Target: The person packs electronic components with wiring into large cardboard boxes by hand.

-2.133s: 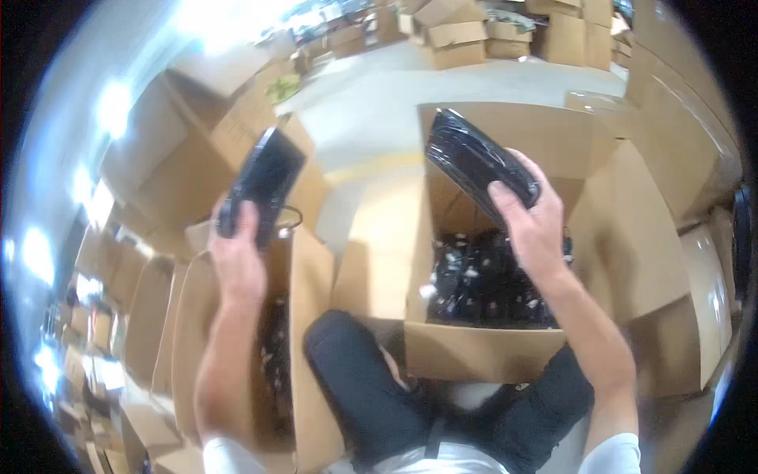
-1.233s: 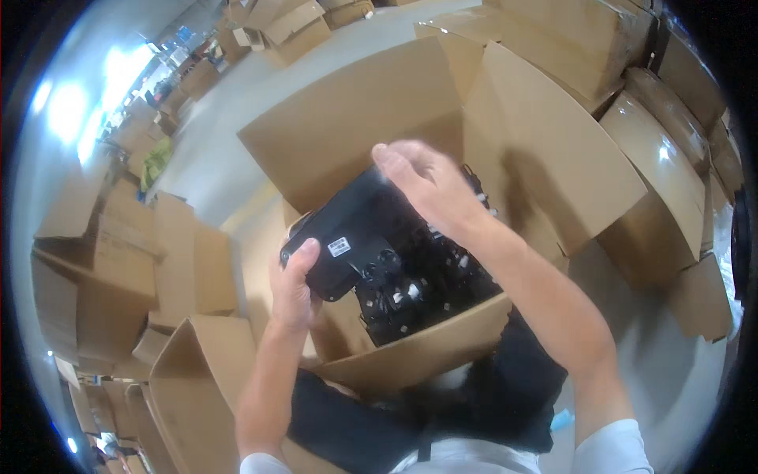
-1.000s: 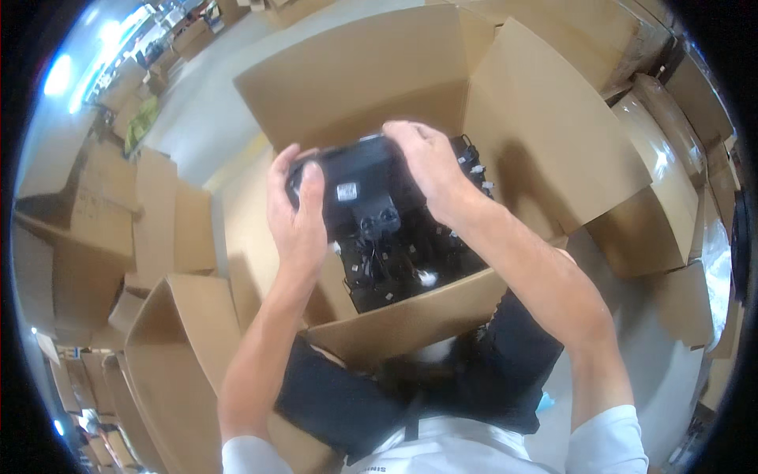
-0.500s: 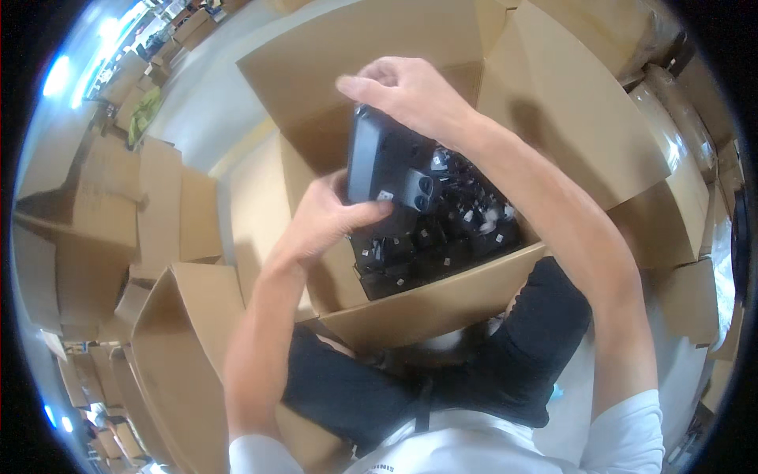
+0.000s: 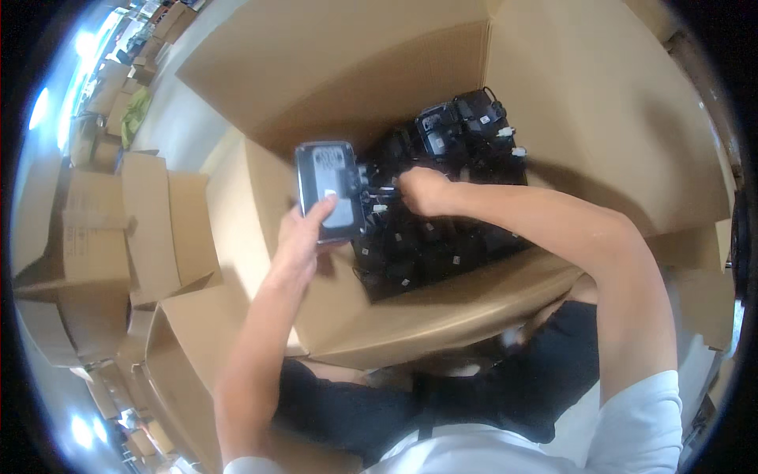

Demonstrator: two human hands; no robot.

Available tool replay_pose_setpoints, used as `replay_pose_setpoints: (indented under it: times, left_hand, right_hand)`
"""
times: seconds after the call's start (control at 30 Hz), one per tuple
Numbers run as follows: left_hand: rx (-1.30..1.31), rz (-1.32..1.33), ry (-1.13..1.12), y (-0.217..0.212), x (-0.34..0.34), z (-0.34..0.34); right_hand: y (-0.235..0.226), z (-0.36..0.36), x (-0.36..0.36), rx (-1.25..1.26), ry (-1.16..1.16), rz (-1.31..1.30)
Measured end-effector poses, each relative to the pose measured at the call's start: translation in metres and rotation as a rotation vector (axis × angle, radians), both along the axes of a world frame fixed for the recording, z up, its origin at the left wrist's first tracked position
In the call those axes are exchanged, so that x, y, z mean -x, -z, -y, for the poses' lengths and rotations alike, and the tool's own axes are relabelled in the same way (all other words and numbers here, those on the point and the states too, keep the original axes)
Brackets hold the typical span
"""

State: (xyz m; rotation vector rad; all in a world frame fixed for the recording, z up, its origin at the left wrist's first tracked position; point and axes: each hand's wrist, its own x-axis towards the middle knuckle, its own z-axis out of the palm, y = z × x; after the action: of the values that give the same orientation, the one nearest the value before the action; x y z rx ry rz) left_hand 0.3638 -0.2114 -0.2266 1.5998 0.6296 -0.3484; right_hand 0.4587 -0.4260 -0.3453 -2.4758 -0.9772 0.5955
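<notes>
My left hand (image 5: 300, 241) grips a flat black rectangular device (image 5: 308, 186), thumb across its face, over the left part of a large open cardboard box (image 5: 442, 308). A grey panel with a small white tag shows on that face. To the right, my right hand (image 5: 425, 192) is closed, and a thin dark cable (image 5: 383, 192) runs from its fingers toward the device's right edge. Its fingertips are partly hidden. Below and beyond lie several black devices (image 5: 434, 245) with small white tags, packed in the box. Some have cables and white connectors (image 5: 518, 152).
Tall box flaps (image 5: 584, 103) stand up at the back and right. Open cartons (image 5: 185, 324) crowd the left side, with more stacked cartons (image 5: 95, 213) behind them. A yellow-green cloth or bag (image 5: 136, 109) lies at the far left. My legs are at the box's near side.
The device has turned to show its grey-panelled face and shifted left and slightly lower in my left hand. My right hand has come down from above it to its right side, over the box's contents.
</notes>
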Motion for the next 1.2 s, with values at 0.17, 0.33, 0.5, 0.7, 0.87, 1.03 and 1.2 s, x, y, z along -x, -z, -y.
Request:
replay_pose_setpoints:
  times: [0.17,0.33,0.5,0.7,0.87,1.03,1.2]
  left_hand:
    - [-0.056,-0.140,-0.109,0.034,0.008,-0.009]
    - [-0.130,-0.184,-0.130,0.065,-0.007,0.006]
    - [-0.051,-0.160,-0.161,0.118,-0.036,0.000]
    - [0.228,-0.048,-0.213,0.179,-0.060,-0.016]
    - [0.439,-0.058,-0.156,0.209,-0.082,-0.012]
    - [0.266,-0.018,-0.142,0.219,-0.105,0.002]
    - [0.140,-0.003,-0.153,0.229,-0.103,0.000]
  right_hand:
    - [0.044,-0.038,-0.013,0.157,-0.226,0.208]
    - [0.110,-0.058,-0.009,0.243,-0.037,0.557]
    - [0.124,-0.033,-0.036,0.181,-0.162,0.534]
    - [0.098,0.012,-0.049,0.102,-0.129,0.583]
    - [0.103,0.017,-0.055,0.023,-0.085,0.460]
    - [0.113,0.013,-0.055,-0.028,-0.047,0.498]
    - [0.108,0.017,-0.059,0.046,-0.031,0.380]
